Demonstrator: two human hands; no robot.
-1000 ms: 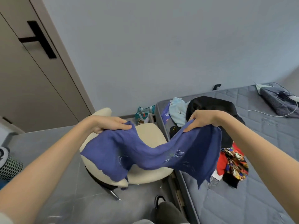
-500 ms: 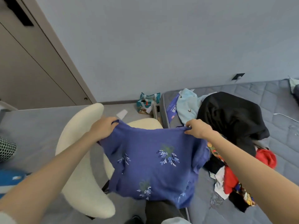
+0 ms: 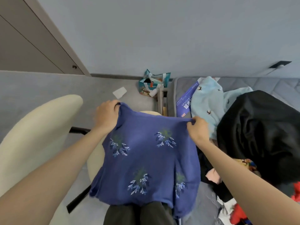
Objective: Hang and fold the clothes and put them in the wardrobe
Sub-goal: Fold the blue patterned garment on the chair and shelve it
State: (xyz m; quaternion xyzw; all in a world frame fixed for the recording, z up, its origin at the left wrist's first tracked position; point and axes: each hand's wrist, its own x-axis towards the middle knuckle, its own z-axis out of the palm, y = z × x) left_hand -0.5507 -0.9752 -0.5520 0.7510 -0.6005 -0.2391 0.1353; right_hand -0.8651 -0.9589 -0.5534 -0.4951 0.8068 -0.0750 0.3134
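Left hand [image 3: 106, 116] and right hand [image 3: 197, 129] each pinch a top corner of the blue top [image 3: 146, 159], twisted a second ago, now hanging flat over the person's knees between the chair [image 3: 37, 135] seat's edge and the bed [image 3: 267, 82] edge; it looks ready for folding.
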